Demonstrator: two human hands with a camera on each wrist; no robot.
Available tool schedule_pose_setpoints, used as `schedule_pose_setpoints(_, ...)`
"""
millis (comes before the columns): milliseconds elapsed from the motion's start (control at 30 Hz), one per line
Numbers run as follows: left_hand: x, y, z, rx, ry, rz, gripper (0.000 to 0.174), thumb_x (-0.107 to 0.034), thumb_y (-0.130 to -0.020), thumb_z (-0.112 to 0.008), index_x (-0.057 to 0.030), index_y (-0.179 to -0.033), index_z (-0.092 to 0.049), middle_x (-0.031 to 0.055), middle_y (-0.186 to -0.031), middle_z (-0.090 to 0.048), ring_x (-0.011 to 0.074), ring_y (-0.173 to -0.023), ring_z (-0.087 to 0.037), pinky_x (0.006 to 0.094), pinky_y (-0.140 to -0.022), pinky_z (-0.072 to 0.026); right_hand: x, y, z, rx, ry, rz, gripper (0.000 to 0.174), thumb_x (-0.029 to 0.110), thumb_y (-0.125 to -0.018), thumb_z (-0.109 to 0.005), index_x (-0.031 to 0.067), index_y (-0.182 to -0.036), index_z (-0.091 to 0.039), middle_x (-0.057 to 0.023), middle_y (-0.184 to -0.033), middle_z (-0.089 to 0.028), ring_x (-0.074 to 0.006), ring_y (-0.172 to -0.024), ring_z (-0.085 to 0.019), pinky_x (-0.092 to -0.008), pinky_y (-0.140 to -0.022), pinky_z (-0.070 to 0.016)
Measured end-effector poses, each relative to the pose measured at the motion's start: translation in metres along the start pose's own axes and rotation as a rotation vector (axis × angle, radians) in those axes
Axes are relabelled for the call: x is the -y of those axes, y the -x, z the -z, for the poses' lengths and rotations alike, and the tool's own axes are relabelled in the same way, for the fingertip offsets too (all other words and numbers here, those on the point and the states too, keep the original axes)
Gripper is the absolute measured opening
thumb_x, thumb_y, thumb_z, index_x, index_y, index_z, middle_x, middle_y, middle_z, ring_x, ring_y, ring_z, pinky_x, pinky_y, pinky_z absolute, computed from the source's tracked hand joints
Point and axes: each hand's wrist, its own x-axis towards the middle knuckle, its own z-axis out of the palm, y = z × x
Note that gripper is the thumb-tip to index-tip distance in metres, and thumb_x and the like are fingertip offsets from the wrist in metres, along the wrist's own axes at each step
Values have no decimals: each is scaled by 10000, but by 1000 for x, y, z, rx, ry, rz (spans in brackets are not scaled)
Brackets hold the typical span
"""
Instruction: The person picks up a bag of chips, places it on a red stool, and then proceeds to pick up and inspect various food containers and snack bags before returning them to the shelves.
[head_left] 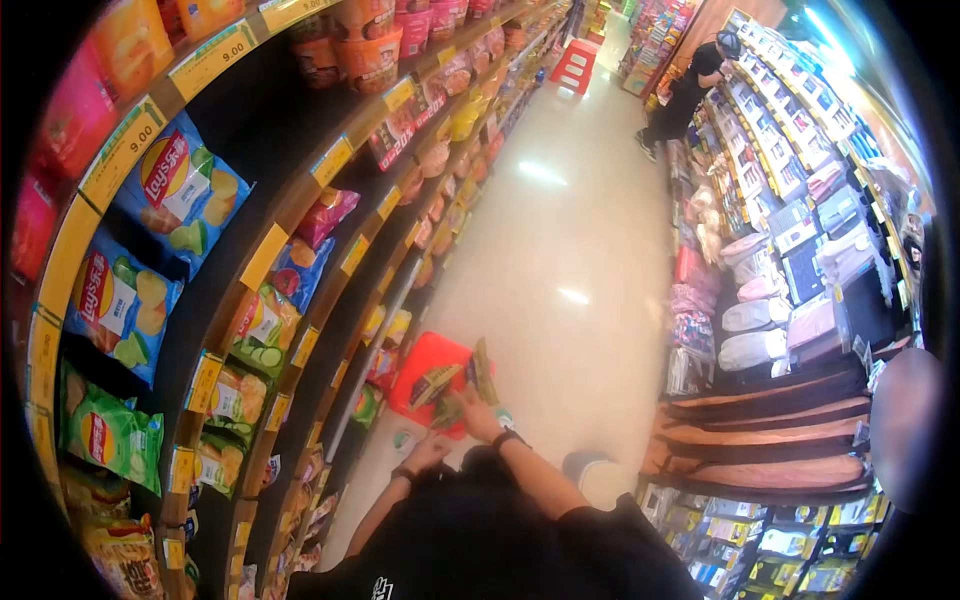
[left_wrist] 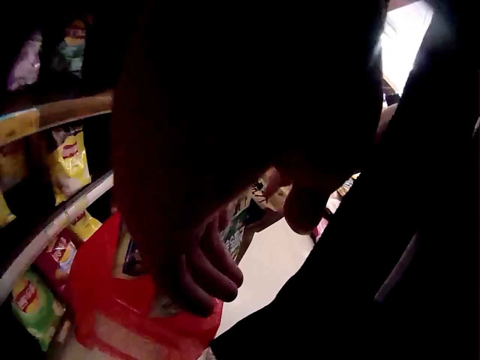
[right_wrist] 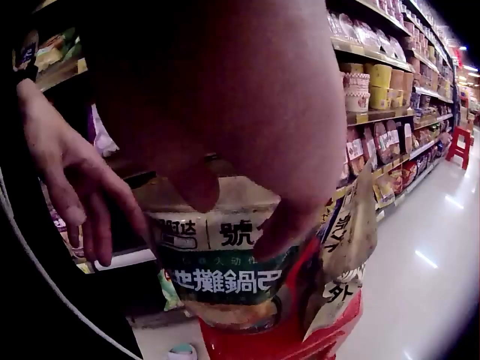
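In the head view my right hand [head_left: 480, 415] reaches over a red stool [head_left: 408, 368]. Its fingers grip a snack bag [right_wrist: 225, 281] with a green band and large printed characters; parts of the fingers are hidden behind the wrist. Beside it, at the stool's edge, a second snack bag [right_wrist: 346, 251] stands tilted. My left hand [head_left: 428, 455] is at the near side of the stool, holding nothing. Its fingers [left_wrist: 214, 266] hang loosely curled in the left wrist view, close over the red stool [left_wrist: 94, 274]. The right wrist view shows that left hand [right_wrist: 71, 169] apart from the bag.
Shelves with chip bags [head_left: 185, 190] and yellow price tags rise along the left. Racks of packaged socks and clothing [head_left: 800, 270] line the right. Another red stool [head_left: 573, 68] and a person [head_left: 690, 95] are farther down the pale-floored aisle [head_left: 530, 230].
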Motion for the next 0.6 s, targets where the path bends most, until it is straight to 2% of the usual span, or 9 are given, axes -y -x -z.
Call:
schedule_pose_setpoints(33, -2, -3, -3, -61, -49, -22, 536, -237, -823, -697, -30, -1270, -486, 163, -972, -693, 275, -885, -679, 366, -764, -529, 13, 0, 17, 29, -6, -22, 700, 28, -755, -587, 170, -1413, -394, -303, -1320, -400, -445, -1059, -539, -484, -886, -470)
schedule_pose_setpoints(100, -13, -10, -11, -184, -148, -68, 467, -236, -816, -698, -45, -1214, -547, 142, -940, -702, 293, -881, -679, 385, -765, -527, 22, -2, 30, 91, 17, -62, 615, 6, -774, -562, 139, -1366, -463, -285, -1288, -437, -469, -1167, -485, -479, -982, -435)
schedule_pose_setpoints(200, -6, -29, -22, -306, -362, -88, 352, -238, -805, -698, -68, -1105, -626, 125, -901, -699, 324, -868, -668, 421, -769, -519, 25, -2, 34, 170, 8, -105, 576, 40, -793, -555, 153, -1353, -478, -290, -1287, -433, -470, -1147, -503, -478, -976, -437)
schedule_pose_setpoints(267, -28, -23, -19, -286, -317, -79, 310, -236, -807, -687, -72, -1066, -642, 139, -903, -689, 333, -855, -662, 432, -753, -517, 20, -4, 40, 196, -108, -109, 543, 65, -809, -548, 150, -1342, -486, -295, -1290, -428, -467, -1141, -510, -478, -973, -436)
schedule_pose_setpoints(367, -45, -18, -26, -331, -282, -126, 291, -240, -816, -671, -71, -1051, -645, 151, -896, -681, 336, -848, -661, 436, -736, -517, 10, -2, 29, -28, -7, 26, 468, 103, -812, -569, 120, -1279, -542, -275, -1229, -482, -442, -1073, -546, -468, -935, -451)
schedule_pose_setpoints(467, -38, -15, -40, -354, -230, -187, 293, -254, -827, -664, -73, -1056, -642, 158, -886, -678, 338, -853, -663, 436, -726, -517, -15, -9, -8, 41, 32, 58, 457, 111, -709, -675, 114, -1158, -587, -198, -1108, -521, -355, -948, -578, -449, -740, -523)
schedule_pose_setpoints(500, -33, -14, -42, -359, -211, -207, 293, -260, -830, -663, -75, -1057, -641, 160, -883, -677, 340, -855, -663, 436, -722, -517, -20, -6, -14, 78, 10, 91, 418, 136, -740, -659, 98, -1152, -601, -195, -1108, -539, -359, -967, -571, -451, -781, -506)
schedule_pose_setpoints(567, -28, -9, -45, -383, -239, -72, 318, -292, -826, -665, -44, -1025, -651, 174, -889, -684, 346, -871, -664, 449, -735, -517, -23, -12, 4, 148, -27, 172, 358, 184, -803, -627, 66, -1141, -629, -188, -1109, -574, -367, -1006, -559, -455, -863, -472)
schedule_pose_setpoints(600, -21, -8, -46, -407, -241, -33, 337, -313, -822, -667, -35, -1011, -654, 179, -902, -686, 346, -878, -664, 454, -742, -518, -19, -7, 13, 107, -38, 186, 351, 191, -779, -640, 68, -1108, -641, -168, -1071, -600, -338, -1030, -559, -458, -868, -473)
